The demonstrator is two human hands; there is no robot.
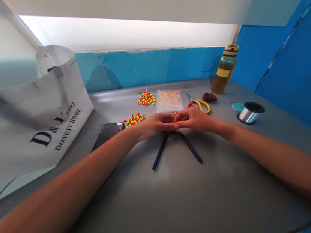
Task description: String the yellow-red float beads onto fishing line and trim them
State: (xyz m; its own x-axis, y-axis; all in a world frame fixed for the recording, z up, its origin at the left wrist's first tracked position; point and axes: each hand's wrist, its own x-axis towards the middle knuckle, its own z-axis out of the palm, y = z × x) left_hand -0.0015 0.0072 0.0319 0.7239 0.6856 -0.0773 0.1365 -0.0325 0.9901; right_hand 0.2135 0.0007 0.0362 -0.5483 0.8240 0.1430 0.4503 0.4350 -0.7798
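Observation:
My left hand [153, 126] and my right hand [192, 120] meet at the middle of the grey table top [166, 202], fingertips pressed together. Whether they pinch something thin is too small to tell. Just below them lies a dark blue V-shaped pair of thin rods [174, 146], its apex close under my fingers and partly hidden by them. Beyond my left hand lie red-and-yellow float beads [134, 119]. Yellow-handled scissors [199, 104] sit just beyond my right hand.
Further back are strung beads [147, 98], a clear bag of beads [169, 100], a dark red clump [209, 97], and an amber bottle [225, 70]. A spool of clear line [250, 112] stands right. A phone [108, 134] and white paper bag [31, 120] lie left, against blue walls.

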